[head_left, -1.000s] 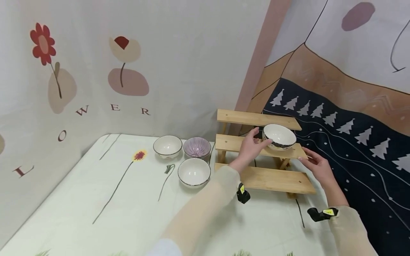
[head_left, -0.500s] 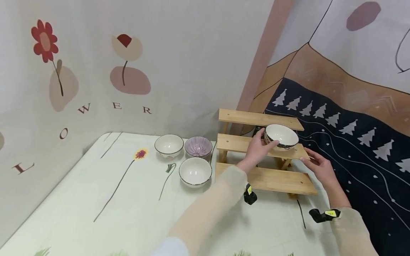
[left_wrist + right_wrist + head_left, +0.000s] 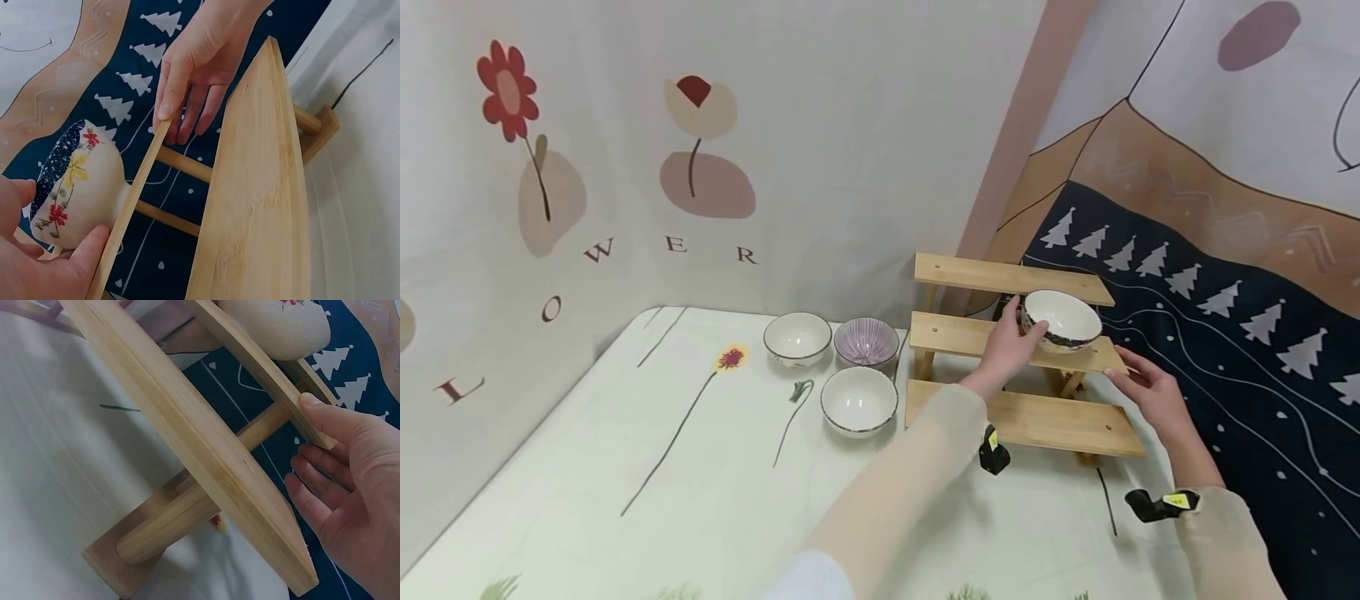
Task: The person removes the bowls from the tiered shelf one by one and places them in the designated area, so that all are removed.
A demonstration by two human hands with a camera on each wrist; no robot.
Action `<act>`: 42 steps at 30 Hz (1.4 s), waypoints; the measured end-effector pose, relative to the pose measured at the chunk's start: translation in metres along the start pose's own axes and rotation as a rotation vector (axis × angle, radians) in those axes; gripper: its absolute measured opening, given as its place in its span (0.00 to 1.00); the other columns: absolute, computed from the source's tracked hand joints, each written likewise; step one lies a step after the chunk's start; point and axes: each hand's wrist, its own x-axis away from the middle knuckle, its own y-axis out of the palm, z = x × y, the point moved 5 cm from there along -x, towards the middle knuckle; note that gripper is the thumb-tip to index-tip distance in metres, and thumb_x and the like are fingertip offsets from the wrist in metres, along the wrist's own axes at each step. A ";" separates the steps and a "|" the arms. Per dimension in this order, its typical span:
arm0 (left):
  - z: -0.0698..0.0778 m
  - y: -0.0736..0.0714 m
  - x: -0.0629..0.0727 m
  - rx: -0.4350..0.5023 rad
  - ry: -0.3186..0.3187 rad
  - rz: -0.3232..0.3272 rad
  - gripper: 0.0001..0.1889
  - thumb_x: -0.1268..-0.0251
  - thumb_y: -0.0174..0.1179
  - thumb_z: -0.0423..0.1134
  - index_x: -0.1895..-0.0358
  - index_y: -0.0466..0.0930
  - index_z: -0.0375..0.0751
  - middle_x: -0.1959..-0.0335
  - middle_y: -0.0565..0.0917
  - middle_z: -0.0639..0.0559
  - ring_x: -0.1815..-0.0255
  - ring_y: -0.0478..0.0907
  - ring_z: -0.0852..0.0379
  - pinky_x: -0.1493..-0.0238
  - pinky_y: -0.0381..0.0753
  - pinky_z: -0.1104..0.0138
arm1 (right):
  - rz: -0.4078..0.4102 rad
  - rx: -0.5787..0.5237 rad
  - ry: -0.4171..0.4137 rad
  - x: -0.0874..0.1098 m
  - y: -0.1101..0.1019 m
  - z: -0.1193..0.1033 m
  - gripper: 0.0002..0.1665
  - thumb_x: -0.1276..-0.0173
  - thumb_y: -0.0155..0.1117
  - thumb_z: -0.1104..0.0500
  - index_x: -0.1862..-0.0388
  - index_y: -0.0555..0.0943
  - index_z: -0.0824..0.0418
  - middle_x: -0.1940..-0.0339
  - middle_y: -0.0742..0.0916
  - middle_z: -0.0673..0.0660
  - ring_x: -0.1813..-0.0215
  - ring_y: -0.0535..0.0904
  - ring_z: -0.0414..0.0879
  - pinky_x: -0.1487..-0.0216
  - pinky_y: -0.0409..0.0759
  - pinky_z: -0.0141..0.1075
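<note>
A white bowl (image 3: 1064, 317) with a dark speckled rim band and painted red and yellow flowers stands upright on the middle shelf of a three-tier wooden rack (image 3: 1037, 418). My left hand (image 3: 1006, 350) grips it from the left side, thumb and fingers around its wall; in the left wrist view the bowl's flowered side (image 3: 75, 187) shows between them. At the right end of that same shelf, my right hand (image 3: 1152, 398) pinches the board's edge, its thumb on the front and its fingers behind, as the right wrist view shows at the hand (image 3: 356, 469).
Left of the rack on the pale cloth stand two white bowls, one behind (image 3: 797, 337) and one in front (image 3: 859, 402), with a purple striped bowl (image 3: 866, 342) beside them. A printed curtain (image 3: 835, 167) hangs behind; a dark tree-patterned cloth (image 3: 1240, 383) lies at right.
The left hand and the bowl have shifted slightly right along the middle shelf. The right hand keeps its place at the board's end. The head view has turned a little.
</note>
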 end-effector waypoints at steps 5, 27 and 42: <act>0.005 -0.001 0.000 0.046 -0.045 0.000 0.32 0.26 0.56 0.44 0.22 0.56 0.52 0.24 0.67 0.48 0.25 0.66 0.52 0.26 0.72 0.60 | 0.015 0.020 -0.013 -0.005 0.003 0.012 0.41 0.32 0.61 0.34 0.23 0.64 0.40 0.23 0.70 0.52 0.46 0.72 0.22 0.50 0.76 0.15; 0.006 -0.017 0.002 0.380 -0.148 0.014 0.29 0.29 0.52 0.27 0.26 0.64 0.45 0.34 0.74 0.39 0.50 0.83 0.34 0.52 0.89 0.48 | -0.040 0.001 0.021 0.028 0.006 -0.046 0.44 0.30 0.60 0.38 0.21 0.61 0.51 0.21 0.66 0.62 0.47 0.70 0.21 0.48 0.76 0.18; 0.007 -0.041 0.000 0.357 -0.106 -0.031 0.28 0.29 0.51 0.28 0.26 0.63 0.43 0.31 0.72 0.38 0.45 0.82 0.39 0.54 0.90 0.53 | 0.064 0.031 -0.027 -0.025 0.002 0.039 0.40 0.34 0.62 0.33 0.25 0.65 0.35 0.24 0.72 0.50 0.46 0.72 0.24 0.56 0.72 0.10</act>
